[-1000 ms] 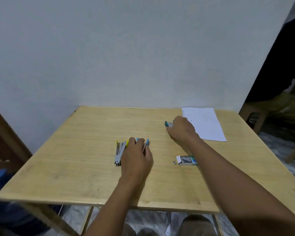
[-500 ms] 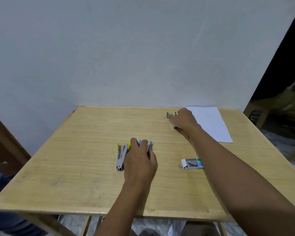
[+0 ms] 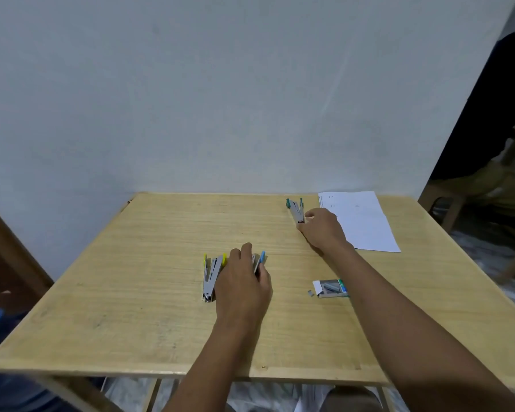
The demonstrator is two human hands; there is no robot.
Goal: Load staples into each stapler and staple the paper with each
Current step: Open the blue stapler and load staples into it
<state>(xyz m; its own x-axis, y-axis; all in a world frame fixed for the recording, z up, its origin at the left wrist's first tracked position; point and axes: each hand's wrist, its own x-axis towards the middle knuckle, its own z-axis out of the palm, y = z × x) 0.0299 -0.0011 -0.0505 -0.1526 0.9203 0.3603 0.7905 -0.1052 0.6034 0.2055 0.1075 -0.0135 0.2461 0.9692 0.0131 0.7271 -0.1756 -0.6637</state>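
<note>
- Showing the start of loading: three staplers lie on the wooden surface (image 3: 149, 292), none seen with staples going in yet.
- The teal stapler (image 3: 295, 209) is pinched at its near end by the curled fingers of the right hand (image 3: 321, 230). Its long axis runs away from the person, teal tips at the far end, splayed apart.
- The blue stapler (image 3: 260, 260) is covered by the left hand (image 3: 244, 281) and appears to be held between thumb and fingers; only its far tip is seen.
- The yellow stapler (image 3: 211, 276) lies just beside the left hand, untouched and parallel.
- The staple box (image 3: 331, 288) lies open between the forearms, nearer the right arm, with a loose strip (image 3: 310, 292) just beside it; a reach back towards the person is judged necessary.
- The paper (image 3: 360, 221) lies just right of the right hand.
- A pale wall (image 3: 220, 99) backs the surface; a chair (image 3: 470, 185) stands at the right.
</note>
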